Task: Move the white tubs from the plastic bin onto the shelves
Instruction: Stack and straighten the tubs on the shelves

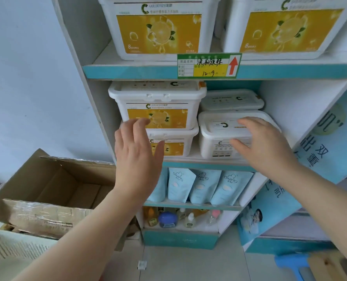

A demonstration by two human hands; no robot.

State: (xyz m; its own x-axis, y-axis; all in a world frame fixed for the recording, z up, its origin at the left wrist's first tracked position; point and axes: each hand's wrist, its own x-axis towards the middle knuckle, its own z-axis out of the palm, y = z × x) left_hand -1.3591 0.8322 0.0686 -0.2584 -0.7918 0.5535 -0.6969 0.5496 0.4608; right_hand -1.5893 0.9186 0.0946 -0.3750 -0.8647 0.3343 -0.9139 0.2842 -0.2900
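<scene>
White shelving (128, 71) with teal edges is reached toward by both hands. Below and left of the left hand (136, 151), a cardboard box (53, 189) is seen, with the plastic bin (10, 254) lower still. Two stacked white tubs (158, 102) are shelved just behind this flat, empty hand. A third tub (215, 138) is touched by the spread right hand (263, 145), fingers on its lid, thumb against its front.

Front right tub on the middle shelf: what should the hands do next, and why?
Probably lift both hands away and reach back to the plastic bin for another tub. The front right tub stands on the middle shelf, the right hand only rests straight fingers on its lid, and the left hand is open, holding nothing, in front of the stacked tubs.
</scene>
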